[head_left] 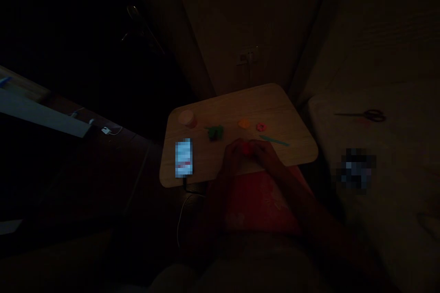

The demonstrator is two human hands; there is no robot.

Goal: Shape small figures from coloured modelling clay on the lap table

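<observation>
In the dim head view, my left hand (234,151) and my right hand (261,150) meet at the near edge of a small wooden table (206,165). Between them is a small red lump (246,148), gripped by the fingers of both; its exact kind is too dark to make out. Just beyond lie an orange-yellow piece (244,123) and a pink ring-shaped piece (261,127). A thin teal stick-like tool (274,140) rests by my right hand. Left of my hands sits a green object (215,132) with a dark part.
A lit phone (184,158) with a cable lies at the table's left, below a pale round tub (187,119). Red patterned cloth (263,199) shows under my forearms. Scissors (373,115) lie on the pale surface at right. A wall socket (247,56) is behind.
</observation>
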